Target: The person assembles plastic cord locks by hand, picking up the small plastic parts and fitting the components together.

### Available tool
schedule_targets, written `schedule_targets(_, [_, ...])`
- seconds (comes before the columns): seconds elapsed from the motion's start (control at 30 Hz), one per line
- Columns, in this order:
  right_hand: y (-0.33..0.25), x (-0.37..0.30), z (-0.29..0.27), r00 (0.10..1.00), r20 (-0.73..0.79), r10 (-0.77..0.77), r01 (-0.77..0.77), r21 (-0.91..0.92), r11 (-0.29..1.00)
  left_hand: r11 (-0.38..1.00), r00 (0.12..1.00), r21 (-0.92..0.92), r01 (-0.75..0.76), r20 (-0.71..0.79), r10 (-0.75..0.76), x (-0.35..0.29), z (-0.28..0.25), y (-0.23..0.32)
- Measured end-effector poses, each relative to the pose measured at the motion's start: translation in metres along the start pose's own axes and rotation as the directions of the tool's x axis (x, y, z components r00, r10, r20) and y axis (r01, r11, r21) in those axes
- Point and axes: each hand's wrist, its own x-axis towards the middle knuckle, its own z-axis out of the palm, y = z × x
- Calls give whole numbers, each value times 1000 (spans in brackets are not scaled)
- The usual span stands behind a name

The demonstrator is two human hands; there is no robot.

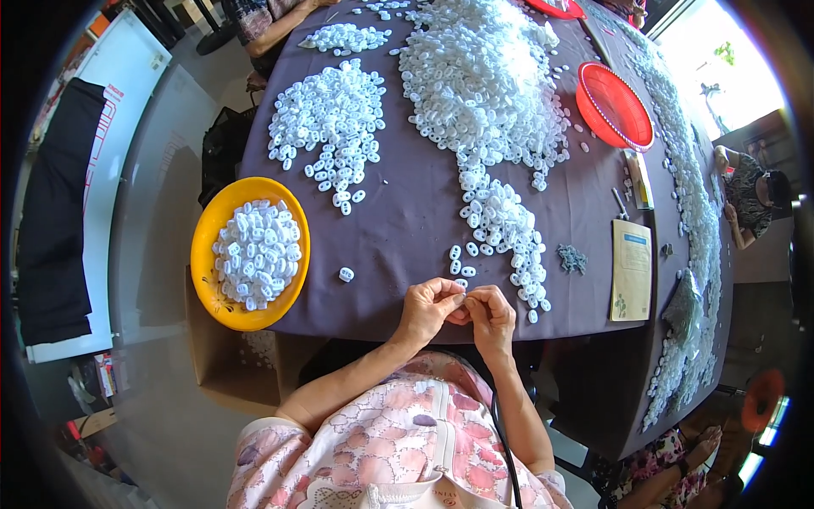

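Observation:
My left hand (424,312) and my right hand (493,321) meet at the table's near edge, fingertips pinched together. What they hold between them is too small and too covered by the fingers to make out. Just beyond the fingertips lie a few loose white oval plastic pieces (455,252), each with two dark holes. A narrow pile of the same white pieces (500,212) runs down beside my right hand. One single white piece (346,274) sits apart, left of my left hand. A yellow bowl (203,276) at the table's left edge holds many such pieces.
A large white heap (483,76) and a smaller heap (331,110) cover the far table. To the right are a red basket (593,97), a small grey-green pile (572,259) and a tan booklet (632,280). A cardboard box (225,369) stands below the bowl. Other people sit around the tables.

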Motion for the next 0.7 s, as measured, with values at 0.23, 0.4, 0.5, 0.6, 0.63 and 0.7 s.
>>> schedule_targets(0.23, [7, 4, -4, 998, 53, 33, -33, -10, 999, 1000, 1000, -9, -6, -10, 6, 2, 0, -5])
schedule_targets(0.4, [-6, 23, -14, 993, 97, 61, -52, -94, 994, 996, 997, -75, -49, -58, 45, 1, -4, 3])
schedule_targets(0.5, [-2, 36, -13, 986, 117, -116, 148, -324, 934, 999, 993, -43, -12, -119, 6, -1, -13, 7])
schedule_targets(0.6, [-2, 41, -10, 965, 175, -197, 256, -436, 863, 995, 995, -91, -32, -93, 24, 0, -16, 4])
schedule_targets(0.63, [-3, 43, -10, 963, 209, -172, 252, -458, 852, 996, 996, -84, -33, -91, 25, 0, -17, 5])
schedule_targets(0.7, [-6, 44, -11, 961, 227, -156, 247, -463, 851, 993, 996, -111, -32, -86, 23, 0, -17, 4])
